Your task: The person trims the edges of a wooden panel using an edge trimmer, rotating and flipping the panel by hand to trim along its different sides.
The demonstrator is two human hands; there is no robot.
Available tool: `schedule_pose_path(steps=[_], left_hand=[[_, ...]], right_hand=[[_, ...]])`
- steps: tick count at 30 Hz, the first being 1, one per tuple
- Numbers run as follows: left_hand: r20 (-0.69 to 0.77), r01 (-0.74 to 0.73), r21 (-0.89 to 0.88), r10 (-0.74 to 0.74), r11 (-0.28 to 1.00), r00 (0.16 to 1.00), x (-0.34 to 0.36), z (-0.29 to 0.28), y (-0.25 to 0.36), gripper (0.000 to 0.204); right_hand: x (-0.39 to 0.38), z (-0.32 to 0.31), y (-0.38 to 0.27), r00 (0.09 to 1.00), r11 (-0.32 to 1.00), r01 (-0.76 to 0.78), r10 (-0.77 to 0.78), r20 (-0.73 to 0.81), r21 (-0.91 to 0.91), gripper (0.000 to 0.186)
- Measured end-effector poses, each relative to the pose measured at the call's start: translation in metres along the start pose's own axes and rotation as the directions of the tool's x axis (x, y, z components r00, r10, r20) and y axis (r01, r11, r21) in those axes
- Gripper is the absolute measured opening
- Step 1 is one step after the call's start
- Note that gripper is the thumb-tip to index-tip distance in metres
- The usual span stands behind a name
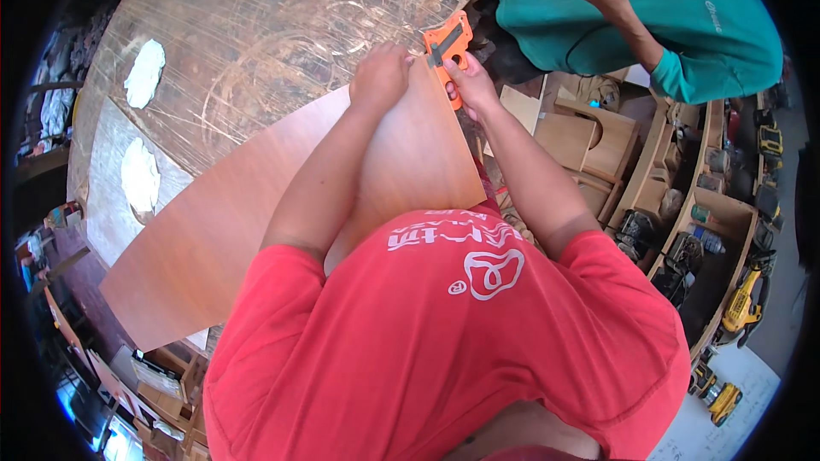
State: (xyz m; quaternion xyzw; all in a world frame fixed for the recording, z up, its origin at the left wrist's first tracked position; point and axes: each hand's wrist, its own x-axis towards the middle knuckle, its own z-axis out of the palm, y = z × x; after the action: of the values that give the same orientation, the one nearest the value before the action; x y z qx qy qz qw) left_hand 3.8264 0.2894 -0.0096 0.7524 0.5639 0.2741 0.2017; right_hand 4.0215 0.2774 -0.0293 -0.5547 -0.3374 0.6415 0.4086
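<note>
A wide, thin reddish-brown wood panel (222, 205) lies in front of me, its right end against my shirt. My left hand (381, 77) is closed over the panel's far edge near the corner, its fingers curled and partly hidden. At that corner sits a flat orange hand tool (459, 27) with holes in it and a dark metal bar across. My right hand (471, 85) grips this tool from the right, holding it against the panel's right edge. Some of the right fingers are hidden behind the tool.
Under the panel is a scratched worktable (282, 26). Two crumpled white pieces (143, 73) lie at the left. A co-worker in a green shirt (615, 8) is close at the far right. Wooden bins (726, 222), cut boards (568, 141) and yellow power tools (741, 303) fill the right side.
</note>
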Motion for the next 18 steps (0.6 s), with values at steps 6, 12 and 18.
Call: schedule_pose_path(steps=[6,12,18], left_hand=[[0.028,-0.001,0.012,0.001,1.000,1.000,0.000,-0.001,0.004,0.017],[0.014,0.012,0.016,-0.013,1.000,1.000,-0.001,0.000,0.002,0.017],[0.013,0.003,0.010,-0.003,1.000,1.000,0.000,0.000,0.004,0.017]], right_hand=[[0.027,0.007,-0.006,0.998,0.998,0.056,-0.056,-0.019,0.010,0.019],[0.019,0.005,-0.001,1.000,0.999,0.019,-0.019,-0.014,0.027,0.021],[0.003,-0.004,0.006,1.000,0.999,0.017,-0.016,-0.019,0.046,0.025]])
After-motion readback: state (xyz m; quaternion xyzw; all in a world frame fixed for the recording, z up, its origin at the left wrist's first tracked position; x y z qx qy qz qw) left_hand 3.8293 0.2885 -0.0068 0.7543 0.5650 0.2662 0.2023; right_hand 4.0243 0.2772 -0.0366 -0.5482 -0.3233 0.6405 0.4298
